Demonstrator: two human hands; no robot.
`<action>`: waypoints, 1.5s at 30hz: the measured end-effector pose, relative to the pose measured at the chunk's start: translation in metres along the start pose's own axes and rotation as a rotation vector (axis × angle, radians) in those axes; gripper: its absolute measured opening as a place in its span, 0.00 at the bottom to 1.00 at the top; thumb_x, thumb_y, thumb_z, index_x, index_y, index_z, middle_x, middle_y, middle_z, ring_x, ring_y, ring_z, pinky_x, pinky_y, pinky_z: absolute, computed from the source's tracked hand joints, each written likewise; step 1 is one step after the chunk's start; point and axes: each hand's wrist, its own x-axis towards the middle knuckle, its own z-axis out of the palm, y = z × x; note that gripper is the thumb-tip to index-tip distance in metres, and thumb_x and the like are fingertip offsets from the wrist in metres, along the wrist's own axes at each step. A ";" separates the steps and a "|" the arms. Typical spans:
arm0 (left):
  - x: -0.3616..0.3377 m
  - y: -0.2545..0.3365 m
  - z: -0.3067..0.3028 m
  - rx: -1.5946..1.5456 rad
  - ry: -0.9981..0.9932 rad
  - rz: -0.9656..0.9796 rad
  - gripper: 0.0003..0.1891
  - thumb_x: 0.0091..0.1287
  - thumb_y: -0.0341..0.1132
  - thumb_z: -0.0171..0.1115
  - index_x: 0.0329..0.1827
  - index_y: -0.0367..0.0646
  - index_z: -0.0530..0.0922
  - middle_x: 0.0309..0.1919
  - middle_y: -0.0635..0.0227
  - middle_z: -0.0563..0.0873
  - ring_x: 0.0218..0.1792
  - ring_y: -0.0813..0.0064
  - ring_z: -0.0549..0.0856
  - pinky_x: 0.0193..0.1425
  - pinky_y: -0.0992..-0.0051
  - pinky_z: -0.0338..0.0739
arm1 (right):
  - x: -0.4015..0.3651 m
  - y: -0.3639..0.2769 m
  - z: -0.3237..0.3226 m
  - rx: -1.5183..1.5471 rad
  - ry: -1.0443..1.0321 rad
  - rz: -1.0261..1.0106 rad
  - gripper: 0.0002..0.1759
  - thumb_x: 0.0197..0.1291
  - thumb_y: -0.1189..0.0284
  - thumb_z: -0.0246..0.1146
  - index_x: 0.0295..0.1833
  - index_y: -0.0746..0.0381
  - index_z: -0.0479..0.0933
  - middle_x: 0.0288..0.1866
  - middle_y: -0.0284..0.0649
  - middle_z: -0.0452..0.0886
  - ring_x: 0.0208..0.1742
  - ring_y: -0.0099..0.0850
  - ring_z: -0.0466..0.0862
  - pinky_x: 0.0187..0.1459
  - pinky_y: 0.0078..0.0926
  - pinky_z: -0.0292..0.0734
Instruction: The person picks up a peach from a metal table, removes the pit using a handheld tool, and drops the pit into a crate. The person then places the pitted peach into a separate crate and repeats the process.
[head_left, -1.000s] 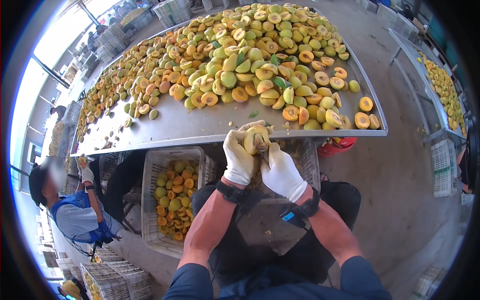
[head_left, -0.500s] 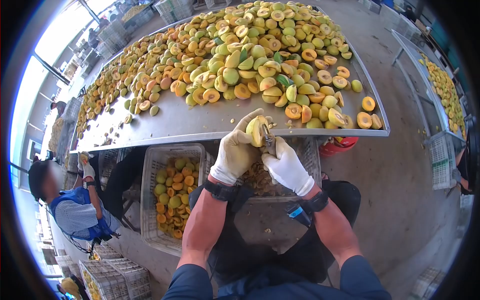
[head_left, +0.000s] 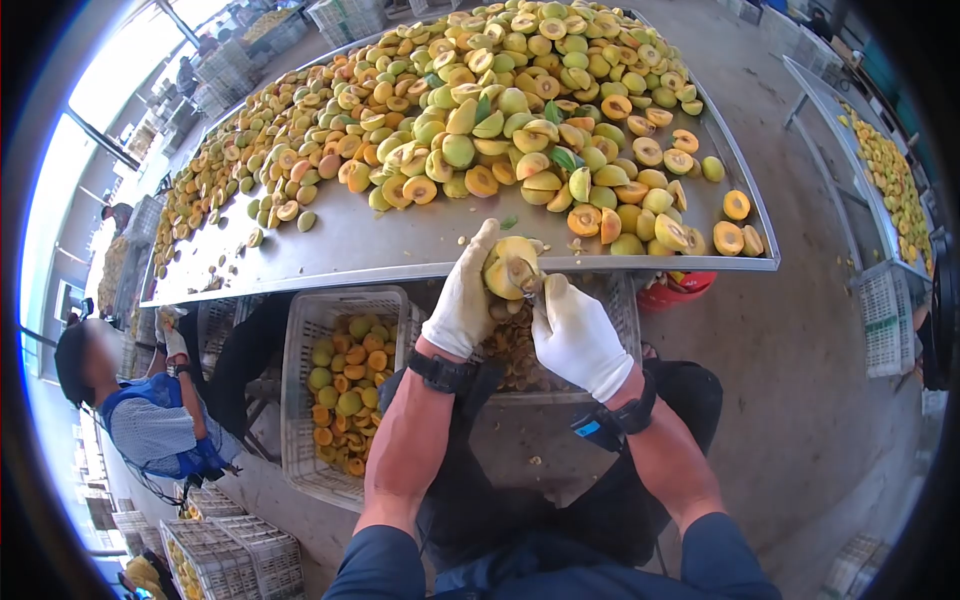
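My left hand (head_left: 463, 298), in a pale work glove, closes around a halved peach (head_left: 511, 266) just in front of the table edge. The cut face with its stone is turned toward me. Clenched beside it, my gloved right hand (head_left: 578, 332) grips a small metal pitting tool (head_left: 536, 286), its tip at the edge of the cut face. Most of the tool is hidden by the fingers. Beyond both hands, a large heap of whole and halved peaches (head_left: 480, 150) covers much of the metal table (head_left: 370, 240).
Below the table, a crate (head_left: 296, 400) holds peach halves; another crate (head_left: 625, 325) contains brown stones. A red bucket (head_left: 678, 290) stands under the right corner. A co-worker (head_left: 160, 410) sits at left. A second table (head_left: 840, 125) with fruit is at right.
The peach half has turned so its cut face shows toward me. My left hand has rotated more upright, and the tool has shifted slightly lower along the fruit.
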 end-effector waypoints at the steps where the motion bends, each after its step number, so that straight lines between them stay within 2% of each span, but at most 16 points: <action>1: 0.001 0.001 -0.002 0.068 -0.022 -0.049 0.31 0.75 0.60 0.48 0.53 0.36 0.79 0.39 0.61 0.88 0.33 0.72 0.86 0.26 0.79 0.76 | 0.001 0.000 -0.001 -0.001 0.024 -0.018 0.10 0.57 0.79 0.62 0.43 0.69 0.70 0.30 0.56 0.79 0.35 0.58 0.81 0.34 0.49 0.77; 5: 0.006 -0.004 0.003 0.013 0.090 -0.047 0.26 0.75 0.55 0.50 0.51 0.37 0.79 0.37 0.59 0.88 0.32 0.69 0.87 0.29 0.76 0.81 | 0.000 0.000 0.001 -0.042 -0.017 -0.008 0.10 0.57 0.78 0.62 0.42 0.70 0.71 0.30 0.56 0.79 0.33 0.58 0.81 0.33 0.49 0.77; 7: 0.006 -0.006 0.006 0.076 0.244 0.011 0.23 0.74 0.51 0.52 0.51 0.37 0.78 0.39 0.57 0.88 0.35 0.68 0.88 0.37 0.72 0.85 | -0.001 0.000 0.002 -0.055 -0.042 0.007 0.10 0.58 0.76 0.62 0.43 0.69 0.71 0.32 0.56 0.80 0.34 0.57 0.82 0.35 0.49 0.79; 13: 0.005 -0.008 -0.002 0.117 0.198 0.104 0.15 0.73 0.44 0.55 0.51 0.41 0.78 0.40 0.60 0.87 0.40 0.67 0.88 0.48 0.70 0.85 | -0.001 0.000 0.003 -0.057 -0.128 0.063 0.10 0.60 0.74 0.60 0.44 0.69 0.72 0.36 0.57 0.82 0.38 0.56 0.84 0.39 0.49 0.80; 18: -0.005 -0.004 0.004 0.222 0.290 0.089 0.12 0.73 0.42 0.57 0.48 0.42 0.79 0.39 0.66 0.85 0.38 0.72 0.86 0.44 0.72 0.83 | -0.005 0.003 0.010 -0.014 -0.099 0.001 0.10 0.59 0.76 0.61 0.43 0.70 0.71 0.33 0.61 0.80 0.37 0.60 0.82 0.35 0.51 0.77; 23: -0.001 -0.009 -0.018 0.398 0.197 0.083 0.12 0.72 0.41 0.58 0.44 0.42 0.80 0.37 0.70 0.83 0.35 0.78 0.84 0.39 0.76 0.80 | -0.010 0.000 0.007 -0.015 -0.312 0.118 0.14 0.59 0.76 0.60 0.48 0.71 0.68 0.35 0.61 0.81 0.40 0.61 0.81 0.40 0.51 0.77; 25: -0.003 -0.007 -0.016 0.470 0.211 0.082 0.14 0.71 0.39 0.59 0.41 0.35 0.83 0.33 0.69 0.85 0.33 0.81 0.83 0.38 0.76 0.78 | -0.010 0.003 0.010 -0.023 -0.334 0.134 0.14 0.59 0.76 0.60 0.48 0.71 0.68 0.35 0.61 0.81 0.41 0.61 0.81 0.41 0.51 0.78; 27: -0.003 -0.009 -0.018 0.535 0.196 0.106 0.14 0.72 0.41 0.58 0.44 0.38 0.82 0.36 0.70 0.85 0.35 0.80 0.84 0.39 0.76 0.79 | -0.012 0.004 0.011 -0.032 -0.350 0.153 0.13 0.59 0.76 0.60 0.47 0.70 0.68 0.35 0.61 0.81 0.41 0.61 0.81 0.41 0.51 0.78; 29: -0.003 -0.009 -0.017 0.600 0.176 0.133 0.14 0.73 0.42 0.57 0.47 0.41 0.81 0.38 0.70 0.84 0.37 0.79 0.84 0.40 0.76 0.81 | -0.012 0.004 0.011 0.189 -0.286 0.170 0.13 0.60 0.76 0.60 0.47 0.70 0.68 0.35 0.60 0.81 0.41 0.62 0.81 0.41 0.51 0.77; 31: -0.009 -0.003 -0.001 0.394 0.167 0.016 0.16 0.74 0.43 0.56 0.51 0.39 0.80 0.39 0.69 0.86 0.39 0.76 0.86 0.42 0.74 0.82 | -0.013 0.008 0.014 0.133 -0.240 0.145 0.12 0.61 0.76 0.60 0.47 0.69 0.69 0.34 0.59 0.81 0.40 0.61 0.81 0.40 0.51 0.77; 35: -0.006 -0.007 0.002 0.415 0.153 0.117 0.18 0.72 0.44 0.57 0.54 0.37 0.79 0.40 0.64 0.87 0.39 0.72 0.87 0.44 0.74 0.82 | -0.015 0.000 0.011 -0.054 -0.105 0.098 0.09 0.61 0.74 0.59 0.45 0.67 0.71 0.34 0.58 0.80 0.38 0.60 0.81 0.38 0.52 0.78; 36: -0.001 -0.005 -0.001 0.249 0.202 0.107 0.21 0.72 0.45 0.54 0.55 0.36 0.79 0.42 0.61 0.87 0.40 0.70 0.88 0.45 0.73 0.82 | -0.014 -0.001 0.013 -0.052 -0.100 0.097 0.09 0.61 0.74 0.59 0.45 0.67 0.71 0.34 0.58 0.80 0.38 0.60 0.81 0.38 0.52 0.78; 38: 0.004 -0.004 -0.005 0.082 0.252 0.099 0.23 0.72 0.47 0.52 0.56 0.35 0.79 0.43 0.58 0.87 0.42 0.68 0.88 0.46 0.71 0.82 | -0.012 -0.004 0.016 -0.014 0.126 0.082 0.09 0.61 0.75 0.60 0.43 0.67 0.71 0.33 0.57 0.79 0.35 0.59 0.81 0.35 0.51 0.78; 40: 0.004 -0.001 -0.005 0.045 0.218 0.226 0.26 0.70 0.48 0.45 0.57 0.33 0.78 0.45 0.51 0.86 0.46 0.61 0.87 0.48 0.67 0.82 | -0.011 -0.003 0.017 0.038 0.133 0.065 0.09 0.59 0.76 0.61 0.43 0.67 0.71 0.33 0.56 0.79 0.34 0.59 0.81 0.35 0.51 0.78; 41: 0.008 -0.003 -0.007 -0.004 0.115 0.286 0.28 0.70 0.48 0.42 0.57 0.32 0.77 0.46 0.47 0.85 0.47 0.56 0.86 0.49 0.64 0.82 | -0.010 -0.002 0.018 0.049 0.134 0.040 0.09 0.59 0.76 0.61 0.43 0.68 0.71 0.33 0.56 0.79 0.34 0.58 0.81 0.34 0.51 0.78; 45: 0.000 -0.007 0.015 -0.215 0.014 0.258 0.26 0.67 0.46 0.46 0.56 0.31 0.77 0.48 0.44 0.84 0.50 0.52 0.85 0.53 0.61 0.81 | -0.005 -0.002 0.021 0.059 0.089 0.070 0.11 0.57 0.80 0.63 0.44 0.69 0.70 0.32 0.55 0.78 0.35 0.59 0.80 0.35 0.48 0.75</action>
